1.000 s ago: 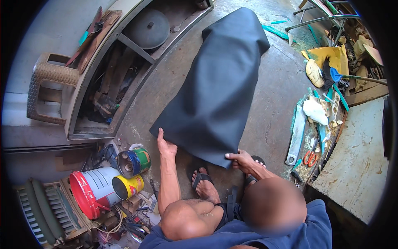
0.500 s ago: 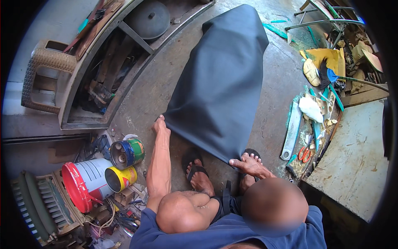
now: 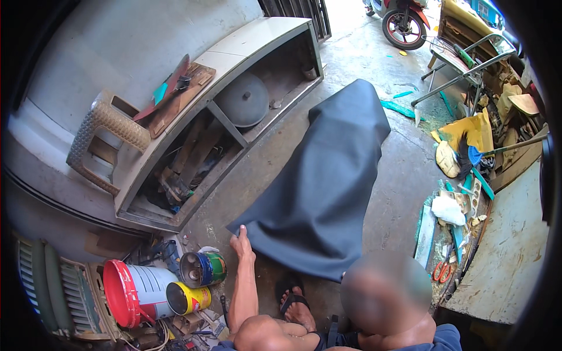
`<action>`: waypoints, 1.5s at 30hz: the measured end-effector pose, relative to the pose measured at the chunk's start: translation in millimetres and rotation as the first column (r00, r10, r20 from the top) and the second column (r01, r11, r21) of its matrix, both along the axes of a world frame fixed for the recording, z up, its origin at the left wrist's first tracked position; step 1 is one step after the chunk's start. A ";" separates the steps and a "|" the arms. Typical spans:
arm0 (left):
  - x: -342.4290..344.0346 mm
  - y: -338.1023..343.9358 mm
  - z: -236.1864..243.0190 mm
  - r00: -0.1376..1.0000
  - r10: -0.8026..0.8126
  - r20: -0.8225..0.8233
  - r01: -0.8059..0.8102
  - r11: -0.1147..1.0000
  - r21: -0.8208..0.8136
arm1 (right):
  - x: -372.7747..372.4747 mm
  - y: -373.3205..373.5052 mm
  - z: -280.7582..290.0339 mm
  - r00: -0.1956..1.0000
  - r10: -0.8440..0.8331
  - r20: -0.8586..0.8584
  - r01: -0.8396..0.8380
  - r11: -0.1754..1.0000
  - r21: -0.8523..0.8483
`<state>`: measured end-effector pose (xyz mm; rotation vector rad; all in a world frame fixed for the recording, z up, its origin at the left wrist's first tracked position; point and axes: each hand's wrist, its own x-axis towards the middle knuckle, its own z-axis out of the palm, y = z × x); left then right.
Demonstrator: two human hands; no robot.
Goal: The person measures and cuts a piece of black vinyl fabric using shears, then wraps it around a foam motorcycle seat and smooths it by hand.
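A large black sheet (image 3: 328,169) of leather-like material lies draped and rippled across the floor in front of me. My left hand (image 3: 242,244) pinches its near-left corner, thumb upward. The sheet's near-right end runs under a blurred patch in the picture, which hides my right hand and whatever it holds. A sandalled foot (image 3: 298,310) is just below the sheet's edge.
Left: low cabinet (image 3: 257,41), woven plastic stool (image 3: 91,134), bucket (image 3: 137,292), cans (image 3: 199,269). Right: scraps (image 3: 462,134), orange scissors (image 3: 443,270), folding chair (image 3: 462,64), leaning panel (image 3: 492,245). A scooter (image 3: 404,26) stands at the far end.
The view has tilted up, bringing the scooter and doorway in, so the sheet and surroundings sit lower. My left hand still holds the corner; my right hand has slipped behind the blurred patch.
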<state>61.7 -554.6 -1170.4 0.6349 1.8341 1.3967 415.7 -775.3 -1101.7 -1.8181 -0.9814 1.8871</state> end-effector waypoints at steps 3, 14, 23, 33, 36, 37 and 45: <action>3.7 26.1 66.4 0.913 -0.184 0.365 0.133 0.978 0.160 | 30.6 32.6 -6.3 0.963 -0.176 -0.206 0.198 0.976 0.090; 110.0 107.4 109.0 0.678 -0.735 0.014 0.734 0.678 0.023 | 88.6 142.5 0.1 0.810 -0.454 -0.371 0.566 0.770 0.295; 68.3 156.9 8.7 0.768 -0.615 -0.178 0.495 0.747 -0.443 | 74.8 103.4 -45.0 0.739 -0.664 -0.116 0.672 0.738 0.060; 127.4 286.0 364.2 0.622 -0.783 -0.017 0.740 0.580 0.341 | 182.8 219.0 297.4 0.715 -0.683 0.148 0.361 0.542 0.759; 197.8 298.3 579.3 0.481 -0.875 -0.056 0.783 0.400 0.476 | 273.3 241.3 481.8 0.803 -0.595 -0.036 0.330 0.394 0.858; 212.6 295.4 656.8 0.396 -0.916 -0.066 0.830 0.326 0.453 | 294.1 240.0 555.1 0.785 -0.618 0.035 0.249 0.368 0.896; 239.5 142.1 1019.4 0.495 -0.567 -0.659 0.819 0.051 0.571 | 323.4 47.9 895.6 0.193 -0.946 0.260 -0.170 0.228 0.959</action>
